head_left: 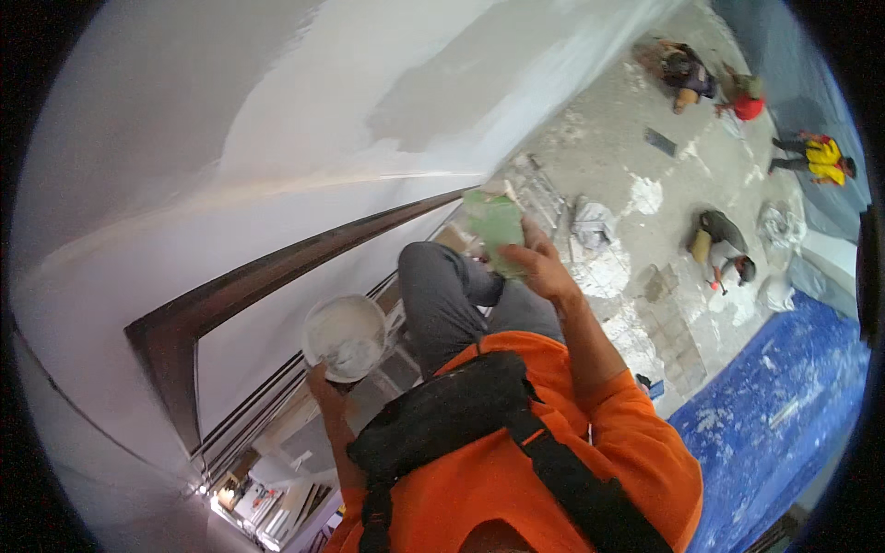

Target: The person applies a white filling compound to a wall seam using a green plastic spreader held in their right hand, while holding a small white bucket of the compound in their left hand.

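The person's right hand [544, 264] closes on a flat, pale-green rectangular blade [495, 224], fingers and thumb pinching its lower-right edge; the blade lies above the grey-trousered knee [435, 286]. The left hand [326, 389] touches the near edge of a round white bucket [358, 378] holding off-white paste [343, 334]; how far its fingers bend cannot be told. The bucket stands beside a dark brown frame [249, 293] on the pale wall [304, 217]. Below, a paint-spattered blue sheet [774, 424] covers the lower-right part of the concrete floor [599, 138].
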Demonstrator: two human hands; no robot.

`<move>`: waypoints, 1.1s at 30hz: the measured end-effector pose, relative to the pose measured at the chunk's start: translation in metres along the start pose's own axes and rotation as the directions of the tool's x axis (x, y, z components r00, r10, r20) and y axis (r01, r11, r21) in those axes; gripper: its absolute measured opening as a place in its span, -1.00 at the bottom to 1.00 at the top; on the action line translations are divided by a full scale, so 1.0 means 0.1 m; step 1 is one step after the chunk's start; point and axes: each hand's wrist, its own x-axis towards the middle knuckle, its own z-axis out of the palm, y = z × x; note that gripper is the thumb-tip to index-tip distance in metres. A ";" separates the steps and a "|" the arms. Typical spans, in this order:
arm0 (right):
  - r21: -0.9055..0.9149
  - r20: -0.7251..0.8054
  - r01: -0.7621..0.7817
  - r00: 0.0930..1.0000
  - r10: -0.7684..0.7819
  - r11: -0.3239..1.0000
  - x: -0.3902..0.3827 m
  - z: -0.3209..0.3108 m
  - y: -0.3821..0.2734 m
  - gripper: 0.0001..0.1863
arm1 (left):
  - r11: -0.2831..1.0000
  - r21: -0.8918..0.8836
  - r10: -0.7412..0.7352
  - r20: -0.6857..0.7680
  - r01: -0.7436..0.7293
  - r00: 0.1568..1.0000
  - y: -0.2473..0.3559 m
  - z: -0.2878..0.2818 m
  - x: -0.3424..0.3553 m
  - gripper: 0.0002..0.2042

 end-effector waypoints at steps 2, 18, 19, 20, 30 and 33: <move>-0.103 -0.039 0.029 0.999 -0.033 0.994 0.09 0.04 0.01 -0.40 | 0.947 -0.282 -0.154 0.023 0.154 0.988 0.21 0.11 -0.07 -0.44; 0.106 -0.043 -0.112 0.992 0.118 0.988 0.57 0.66 -0.20 -0.53 | 0.992 -0.049 -0.125 -0.173 0.118 0.977 -0.05 -0.14 -0.06 -0.49; 0.118 -0.022 -0.125 0.991 0.129 0.985 0.57 0.57 -0.10 -0.56 | 0.991 -0.087 -0.116 -0.177 0.102 0.977 -0.08 -0.13 -0.08 -0.49; 0.130 -0.001 -0.138 0.990 0.139 0.982 0.58 0.49 -0.02 -0.58 | 0.983 -0.127 -0.151 -0.171 0.130 0.974 -0.10 -0.13 -0.07 -0.49; -0.607 -0.217 0.030 0.955 -0.202 0.794 0.56 0.00 0.17 -0.73 | 0.981 -0.121 -0.164 -0.087 0.154 0.983 0.21 0.15 -0.11 -0.58; -0.469 -0.271 -0.046 0.958 -0.094 0.882 0.58 0.08 -0.05 -0.77 | 0.970 0.242 0.037 -0.071 -0.019 0.997 -0.28 -0.52 -0.11 -0.55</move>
